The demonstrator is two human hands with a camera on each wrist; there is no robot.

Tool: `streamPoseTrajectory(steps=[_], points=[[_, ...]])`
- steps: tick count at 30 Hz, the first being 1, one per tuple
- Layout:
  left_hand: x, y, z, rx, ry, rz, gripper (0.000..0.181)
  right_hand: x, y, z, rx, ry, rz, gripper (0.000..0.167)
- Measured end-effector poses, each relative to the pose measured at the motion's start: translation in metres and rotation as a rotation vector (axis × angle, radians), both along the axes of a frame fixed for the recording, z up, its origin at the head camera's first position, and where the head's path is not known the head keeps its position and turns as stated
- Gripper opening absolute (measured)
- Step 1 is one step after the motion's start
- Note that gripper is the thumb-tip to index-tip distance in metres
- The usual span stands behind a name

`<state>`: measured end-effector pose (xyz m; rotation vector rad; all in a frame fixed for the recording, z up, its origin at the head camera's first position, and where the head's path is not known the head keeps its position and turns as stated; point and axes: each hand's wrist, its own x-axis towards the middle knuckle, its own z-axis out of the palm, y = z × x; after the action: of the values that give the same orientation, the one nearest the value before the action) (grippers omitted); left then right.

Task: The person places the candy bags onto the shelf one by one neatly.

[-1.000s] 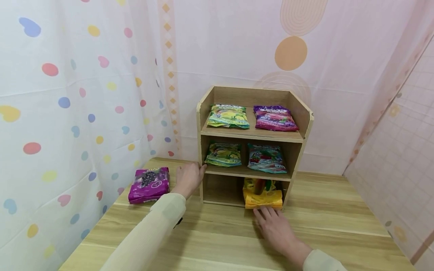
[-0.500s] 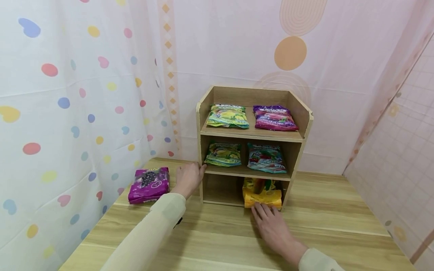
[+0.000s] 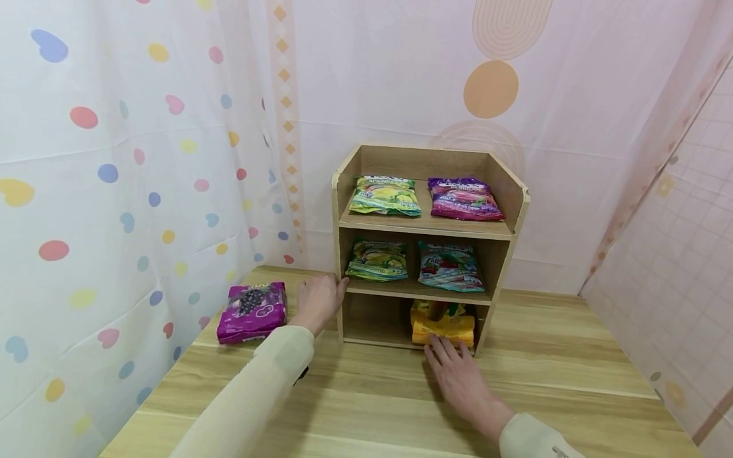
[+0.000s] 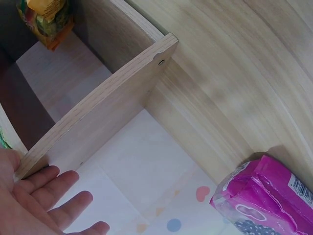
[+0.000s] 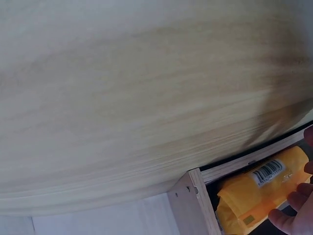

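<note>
A small wooden shelf (image 3: 415, 295) with three levels stands on the table. My left hand (image 3: 317, 299) grips its left side panel (image 4: 105, 105), thumb at the front edge and fingers along the outside. In the bottom level, on the right, lies a yellow candy bag (image 3: 443, 326), and a barcode shows on it in the right wrist view. Fingertips of my right hand (image 3: 460, 381) press against the bag's front with the fingers extended. Only those fingertips (image 5: 283, 220) enter the right wrist view, at its right edge.
A green-yellow bag (image 3: 385, 196) and a purple bag (image 3: 465, 200) lie on the top level. Another green-yellow bag (image 3: 378, 261) and a teal bag (image 3: 450, 267) fill the middle one. A purple grape-print bag (image 3: 252, 313) lies on the table (image 3: 343, 407), left of the shelf.
My right hand has moved slightly forward, pushing the yellow candy bag deeper into the bottom level. The left hand and the shelf stay where they were.
</note>
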<state>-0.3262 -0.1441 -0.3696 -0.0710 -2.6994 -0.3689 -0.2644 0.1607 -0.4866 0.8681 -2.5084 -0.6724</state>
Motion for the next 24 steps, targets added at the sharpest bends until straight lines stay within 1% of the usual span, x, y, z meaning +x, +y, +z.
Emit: streamPoseTrajectory(steps=[8, 12, 17, 21, 24], points=[[0.0008, 0.0003, 0.0011, 0.004, -0.01, 0.002, 0.049, 0.0, -0.0005, 0.002, -0.003, -0.023, -0.018, 0.057], [0.0002, 0.0, 0.0008, 0.003, -0.012, 0.001, 0.049, 0.0012, -0.0007, 0.0024, -0.029, -0.045, -0.015, 0.059], [0.0001, -0.0001, 0.0013, 0.002, -0.02, -0.004, 0.049, 0.0028, -0.0011, 0.0019, -0.12, -0.04, 0.031, 0.059], [0.0009, 0.0, 0.0016, 0.007, -0.016, -0.004, 0.049, 0.0042, -0.0008, 0.0023, -0.222, -0.027, 0.076, 0.051], [0.0005, 0.0, 0.0017, 0.011, -0.015, -0.004, 0.049, 0.0053, 0.0011, 0.0047, -0.272, -0.037, 0.083, 0.046]])
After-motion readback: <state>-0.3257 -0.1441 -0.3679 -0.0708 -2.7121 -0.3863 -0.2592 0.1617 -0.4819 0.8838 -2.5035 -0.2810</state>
